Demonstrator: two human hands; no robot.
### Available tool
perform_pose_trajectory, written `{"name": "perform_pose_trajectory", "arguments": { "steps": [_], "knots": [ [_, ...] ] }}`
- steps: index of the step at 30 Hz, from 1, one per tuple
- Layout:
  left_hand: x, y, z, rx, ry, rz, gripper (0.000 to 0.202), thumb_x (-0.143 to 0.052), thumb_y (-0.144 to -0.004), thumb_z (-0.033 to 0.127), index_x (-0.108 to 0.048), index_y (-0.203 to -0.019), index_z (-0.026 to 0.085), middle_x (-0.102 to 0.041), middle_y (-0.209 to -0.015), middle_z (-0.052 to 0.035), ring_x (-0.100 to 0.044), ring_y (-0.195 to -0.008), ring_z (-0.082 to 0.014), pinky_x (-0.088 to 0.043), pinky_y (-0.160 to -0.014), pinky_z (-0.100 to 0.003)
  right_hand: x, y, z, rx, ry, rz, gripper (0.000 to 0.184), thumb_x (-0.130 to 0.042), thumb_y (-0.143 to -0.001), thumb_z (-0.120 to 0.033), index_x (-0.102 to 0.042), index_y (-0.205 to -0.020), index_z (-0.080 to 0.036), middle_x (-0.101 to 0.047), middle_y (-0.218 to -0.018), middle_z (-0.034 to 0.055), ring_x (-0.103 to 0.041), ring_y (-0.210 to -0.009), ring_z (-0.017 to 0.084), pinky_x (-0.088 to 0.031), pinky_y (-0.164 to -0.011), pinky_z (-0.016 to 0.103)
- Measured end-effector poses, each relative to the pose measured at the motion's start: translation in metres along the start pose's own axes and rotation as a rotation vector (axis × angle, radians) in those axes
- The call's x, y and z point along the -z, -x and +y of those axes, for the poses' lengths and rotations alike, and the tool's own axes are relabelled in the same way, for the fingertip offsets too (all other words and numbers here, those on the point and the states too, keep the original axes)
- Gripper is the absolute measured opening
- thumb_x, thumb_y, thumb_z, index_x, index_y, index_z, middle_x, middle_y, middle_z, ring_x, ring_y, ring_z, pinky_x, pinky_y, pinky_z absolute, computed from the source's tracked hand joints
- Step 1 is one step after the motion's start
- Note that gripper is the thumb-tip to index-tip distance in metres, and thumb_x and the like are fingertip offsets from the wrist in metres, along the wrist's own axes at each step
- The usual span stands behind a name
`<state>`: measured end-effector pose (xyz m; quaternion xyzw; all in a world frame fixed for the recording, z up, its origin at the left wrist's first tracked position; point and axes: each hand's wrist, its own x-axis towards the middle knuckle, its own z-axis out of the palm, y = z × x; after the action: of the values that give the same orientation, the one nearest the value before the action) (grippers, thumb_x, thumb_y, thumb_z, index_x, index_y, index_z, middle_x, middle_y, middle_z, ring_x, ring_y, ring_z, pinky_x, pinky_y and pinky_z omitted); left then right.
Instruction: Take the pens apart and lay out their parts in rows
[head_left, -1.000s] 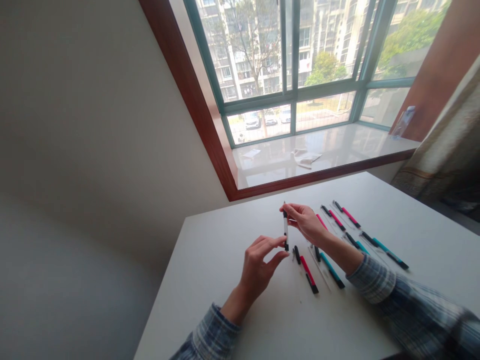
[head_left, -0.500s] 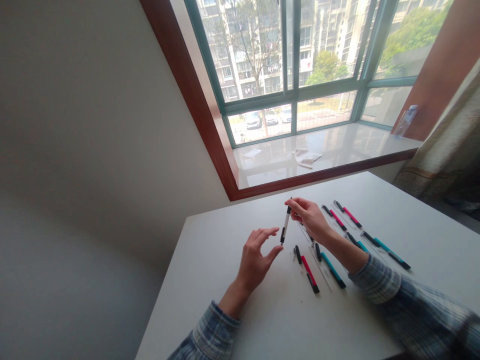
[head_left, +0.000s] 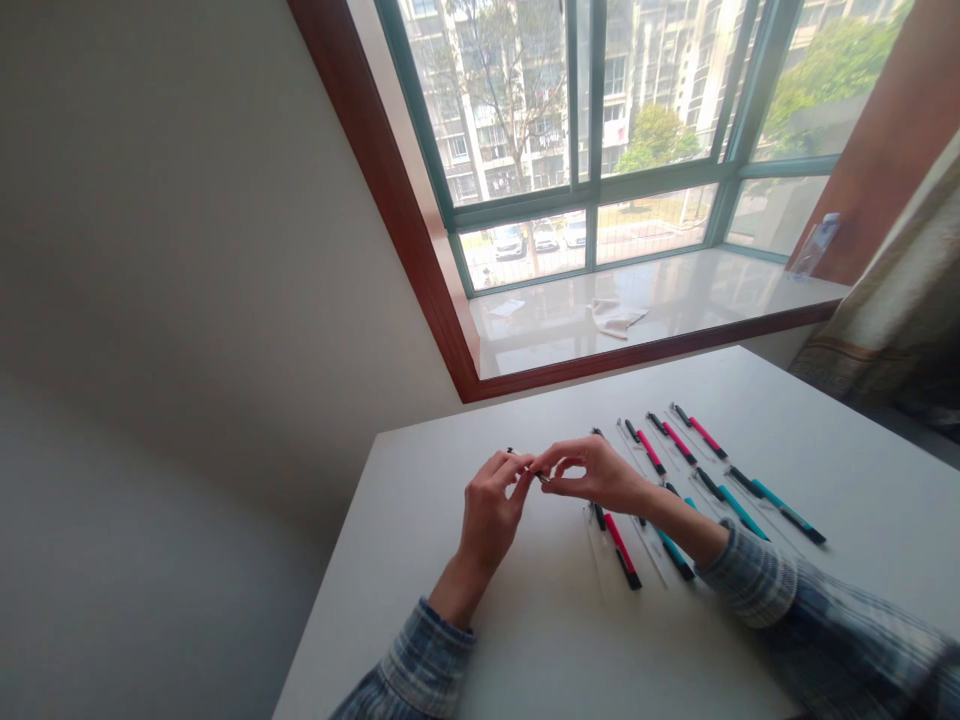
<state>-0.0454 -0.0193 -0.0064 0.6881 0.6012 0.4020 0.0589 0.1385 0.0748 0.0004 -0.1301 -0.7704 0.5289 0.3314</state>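
Both my hands meet above the white table [head_left: 525,640] and pinch one small black-and-white pen [head_left: 525,466] between them. My left hand [head_left: 491,505] grips its left end, where a dark tip sticks out past the fingers. My right hand [head_left: 592,473] closes thumb and forefinger on its right end. The pen lies roughly level and is mostly hidden by the fingers. Just right of my hands lies a red-and-black pen [head_left: 619,545], and beside it a teal-and-black pen [head_left: 671,553] passes under my right wrist.
Several more red and teal pens [head_left: 705,435] lie in rows on clear sleeves toward the table's right. A window sill [head_left: 675,300] with a crumpled cloth [head_left: 615,317] runs behind the table. A curtain [head_left: 892,300] hangs at the right.
The pen went from upright in my right hand to roughly level and lower. My left hand, open half a second ago, has closed on its left end.
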Motion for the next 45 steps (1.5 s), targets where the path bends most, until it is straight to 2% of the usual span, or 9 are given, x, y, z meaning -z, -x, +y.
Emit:
{"name": "perform_pose_trajectory", "arguments": {
  "steps": [5,9,12,17,22,30,36,41,45],
  "knots": [
    [0.025,-0.008,-0.036,-0.014,-0.129,-0.009,0.022,-0.058,-0.096,0.024,-0.076,-0.108,0.029,-0.072,-0.098,-0.0043,-0.068,-0.093,-0.0215,-0.052,-0.084,-0.031,0.009,0.001,0.009,-0.005,0.265,0.095,0.027,-0.066,-0.09,-0.026,-0.073,-0.117,-0.026,-0.077,-0.091,0.0023,-0.072,-0.083,0.018,-0.059,-0.082,0.035],
    [0.048,-0.01,-0.073,0.041,-0.157,-0.154,0.021,-0.059,-0.091,0.024,-0.077,-0.099,0.027,-0.073,-0.095,-0.0035,-0.07,-0.089,-0.0207,-0.053,-0.083,-0.03,0.014,0.001,0.012,0.0,0.39,0.147,0.021,-0.062,-0.092,-0.023,-0.075,-0.109,-0.025,-0.077,-0.092,0.0026,-0.071,-0.082,0.017,-0.058,-0.075,0.032],
    [0.059,-0.01,-0.085,0.101,-0.175,-0.25,0.022,-0.057,-0.09,0.027,-0.078,-0.095,0.025,-0.073,-0.094,-0.0041,-0.069,-0.083,-0.02,-0.053,-0.078,-0.029,0.017,0.0,0.014,0.018,0.428,0.158,0.02,-0.061,-0.092,-0.023,-0.075,-0.107,-0.024,-0.077,-0.093,0.0032,-0.071,-0.082,0.018,-0.058,-0.075,0.031],
    [0.074,-0.012,-0.079,0.165,-0.25,-0.349,0.025,-0.056,-0.086,0.023,-0.079,-0.096,0.025,-0.072,-0.095,-0.0047,-0.067,-0.092,-0.0226,-0.05,-0.085,-0.031,0.024,-0.001,0.019,0.051,0.486,0.223,0.019,-0.06,-0.093,-0.02,-0.075,-0.105,-0.024,-0.077,-0.093,0.0018,-0.071,-0.08,0.016,-0.058,-0.076,0.03],
    [0.08,-0.013,-0.072,0.257,-0.257,-0.411,0.027,-0.054,-0.081,0.019,-0.078,-0.092,0.024,-0.072,-0.092,-0.0035,-0.066,-0.084,-0.0215,-0.049,-0.079,-0.031,0.033,0.001,0.018,0.068,0.511,0.245,0.019,-0.06,-0.093,-0.019,-0.075,-0.103,-0.024,-0.078,-0.093,0.001,-0.072,-0.081,0.016,-0.059,-0.077,0.03],
    [0.082,-0.01,-0.076,0.266,-0.285,-0.384,0.029,-0.052,-0.081,0.019,-0.078,-0.092,0.025,-0.07,-0.088,-0.0019,-0.064,-0.077,-0.0195,-0.048,-0.074,-0.029,0.037,0.0,0.015,0.065,0.554,0.287,0.018,-0.059,-0.093,-0.021,-0.076,-0.1,-0.023,-0.079,-0.092,0.002,-0.073,-0.079,0.017,-0.059,-0.076,0.03],
    [0.081,-0.008,-0.072,0.207,-0.292,-0.315,0.026,-0.052,-0.085,0.024,-0.076,-0.095,0.026,-0.068,-0.092,-0.0022,-0.064,-0.082,-0.0199,-0.05,-0.078,-0.03,0.074,-0.012,-0.004,0.092,0.646,0.393,0.016,-0.061,-0.093,-0.025,-0.076,-0.099,-0.023,-0.079,-0.091,0.0018,-0.074,-0.081,0.019,-0.059,-0.08,0.032],
    [0.074,-0.011,-0.066,0.184,-0.271,-0.266,0.026,-0.053,-0.088,0.026,-0.075,-0.1,0.028,-0.067,-0.101,-0.001,-0.064,-0.082,-0.0183,-0.05,-0.079,-0.031,0.106,-0.011,0.008,0.031,0.756,0.357,0.016,-0.061,-0.094,-0.025,-0.075,-0.1,-0.022,-0.078,-0.094,0.0029,-0.073,-0.084,0.02,-0.058,-0.08,0.034],
    [0.062,-0.012,-0.067,0.154,-0.246,-0.228,0.024,-0.054,-0.09,0.026,-0.075,-0.102,0.028,-0.065,-0.109,-0.0008,-0.064,-0.077,-0.0154,-0.052,-0.081,-0.031,0.106,0.0,0.034,-0.112,0.797,0.185,0.017,-0.065,-0.091,-0.025,-0.075,-0.104,-0.023,-0.078,-0.104,0.0046,-0.072,-0.091,0.023,-0.056,-0.083,0.036]
  ]
}}
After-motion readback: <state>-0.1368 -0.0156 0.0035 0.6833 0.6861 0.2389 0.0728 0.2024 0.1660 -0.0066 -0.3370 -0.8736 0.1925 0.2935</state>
